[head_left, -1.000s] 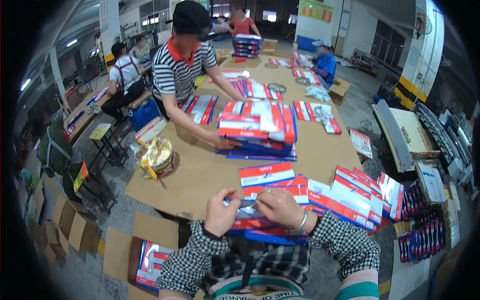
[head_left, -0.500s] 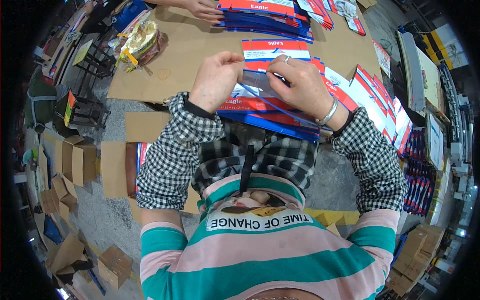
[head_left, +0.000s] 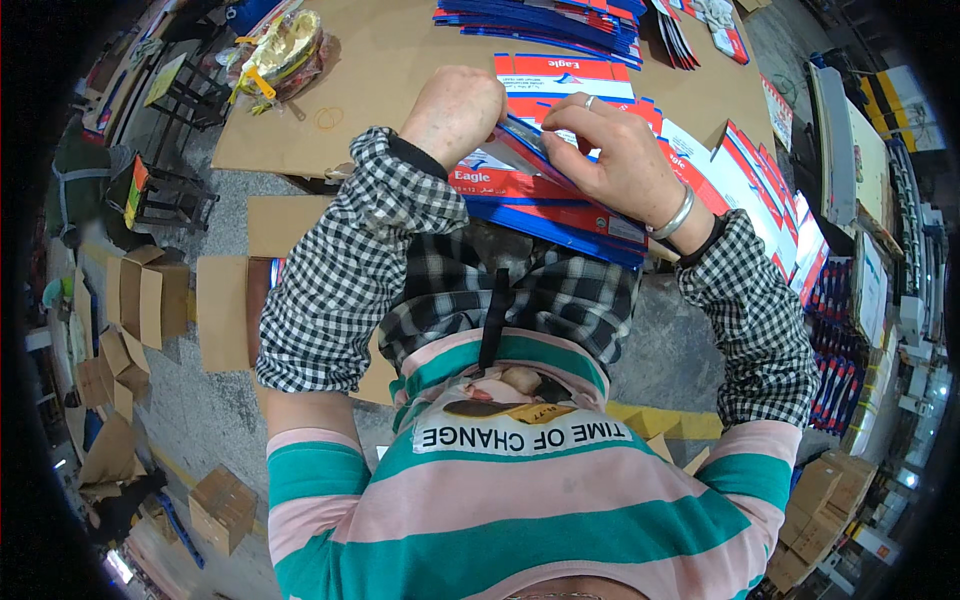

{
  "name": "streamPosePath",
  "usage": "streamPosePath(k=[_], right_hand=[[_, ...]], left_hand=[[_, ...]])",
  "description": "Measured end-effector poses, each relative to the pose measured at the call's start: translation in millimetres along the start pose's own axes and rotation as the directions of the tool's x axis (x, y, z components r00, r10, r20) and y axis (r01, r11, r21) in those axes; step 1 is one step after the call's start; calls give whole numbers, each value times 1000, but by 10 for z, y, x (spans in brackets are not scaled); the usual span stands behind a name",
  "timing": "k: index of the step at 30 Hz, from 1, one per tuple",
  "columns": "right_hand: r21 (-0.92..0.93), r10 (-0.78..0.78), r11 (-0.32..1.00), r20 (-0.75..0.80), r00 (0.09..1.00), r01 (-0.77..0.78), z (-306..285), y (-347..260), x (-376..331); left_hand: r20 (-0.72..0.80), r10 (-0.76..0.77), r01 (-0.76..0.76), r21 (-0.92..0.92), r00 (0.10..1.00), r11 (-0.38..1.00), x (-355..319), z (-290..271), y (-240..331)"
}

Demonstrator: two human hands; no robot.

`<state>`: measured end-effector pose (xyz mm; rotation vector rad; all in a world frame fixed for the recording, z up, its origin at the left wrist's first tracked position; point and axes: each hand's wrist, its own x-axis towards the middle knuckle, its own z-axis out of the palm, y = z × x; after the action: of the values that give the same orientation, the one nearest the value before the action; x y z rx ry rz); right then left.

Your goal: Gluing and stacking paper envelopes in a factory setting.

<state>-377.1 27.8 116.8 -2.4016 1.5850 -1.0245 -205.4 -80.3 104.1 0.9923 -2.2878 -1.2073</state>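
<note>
Flat red, white and blue cartons (head_left: 490, 187) lie stacked at the table's near edge, beneath my hands. Above the stack, a thin flat carton (head_left: 520, 143) with a blue edge and a see-through panel slants between my hands. My left hand (head_left: 455, 110) is closed on its upper left end, with the fingertips turned away and hidden. My right hand (head_left: 615, 155), with a ring and a bracelet, has its thumb and bent fingers closed along the other side of the same carton. Another flat carton (head_left: 575, 75) lies just beyond.
A taller pile of cartons (head_left: 540, 35) stands at the far side of the brown table (head_left: 370, 60). Fanned cartons (head_left: 750, 190) spread to the right. An opened plastic bag (head_left: 280, 65) sits far left. Open cardboard boxes (head_left: 222, 310) stand on the floor at left.
My hands have moved slightly away from me, and the see-through piece has tilted, showing a narrower clear area. Another person's hand at the far pile is out of view now.
</note>
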Motion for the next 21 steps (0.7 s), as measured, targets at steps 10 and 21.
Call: streamPosePath(k=[10, 21], right_hand=[[16, 41, 999, 36, 999, -41, -33, -46, 77], [-173, 121, 980, 134, 984, -97, -144, -207, 198]], left_hand=[[-7, 72, -70, 157, 997, 985, -4, 23, 43], [-26, 404, -339, 498, 914, 798, 24, 62, 35]])
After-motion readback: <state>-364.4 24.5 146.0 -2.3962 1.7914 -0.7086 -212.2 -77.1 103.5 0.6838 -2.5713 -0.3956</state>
